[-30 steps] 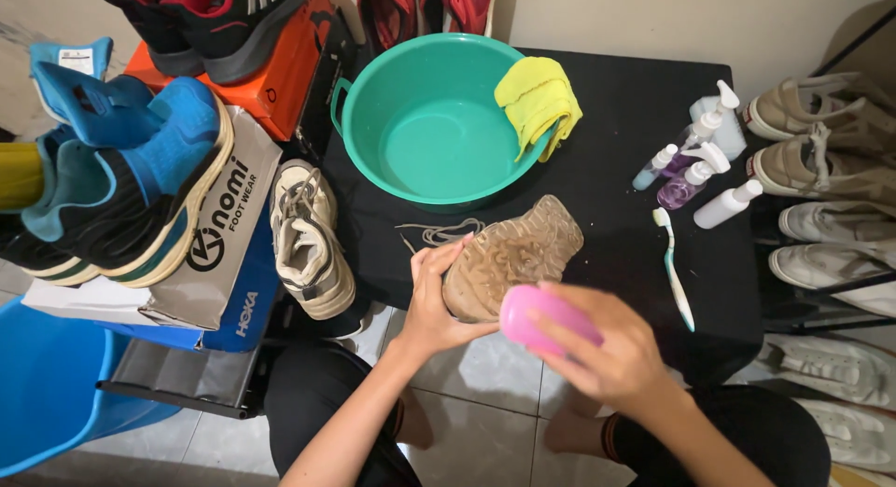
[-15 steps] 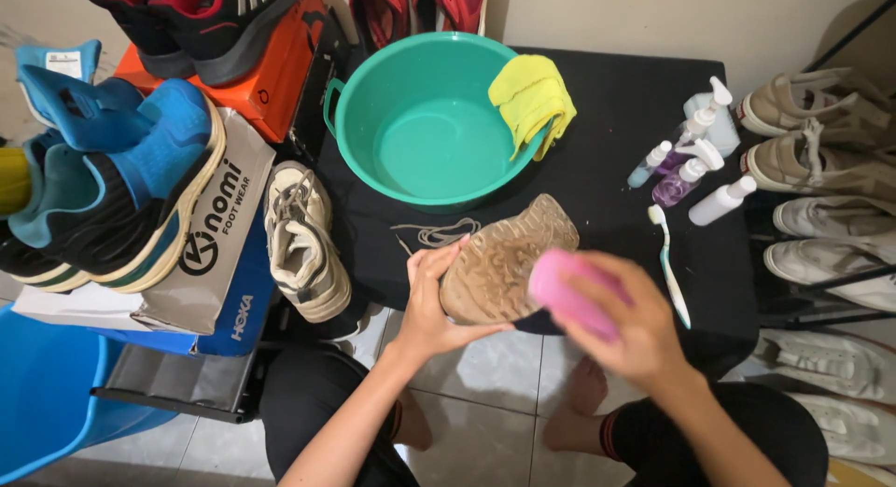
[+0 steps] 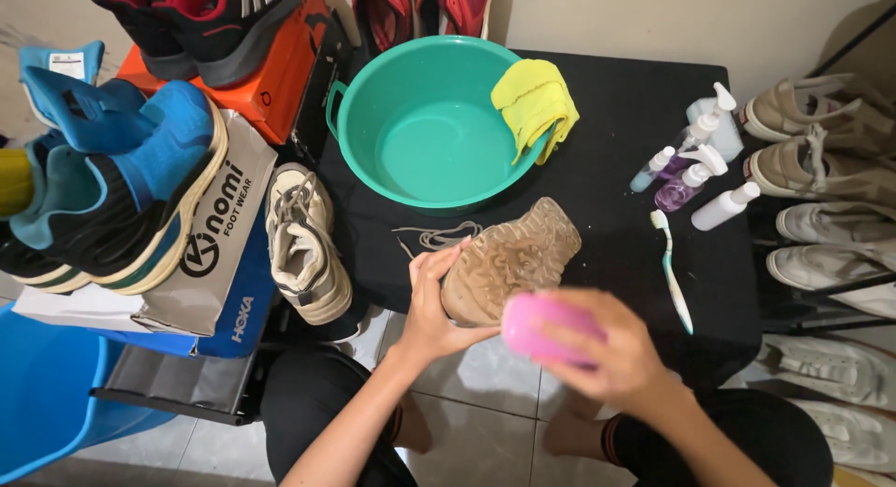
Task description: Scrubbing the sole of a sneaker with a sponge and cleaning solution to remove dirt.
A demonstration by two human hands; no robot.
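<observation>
Fingers of the left hand (image 3: 437,300) curl around the heel end of a tan shoe (image 3: 509,260), held sole-up at the near edge of the black table (image 3: 625,160). The right hand (image 3: 607,347) is closed around a pink brush (image 3: 537,326), blurred, just at five o'clock of the shoe. At twelve o'clock sits a green basin (image 3: 425,123) holding a little water, a yellow cloth (image 3: 534,104) draped over its rim. At two o'clock stand spray bottles (image 3: 686,156); at three o'clock lies a toothbrush (image 3: 672,272).
</observation>
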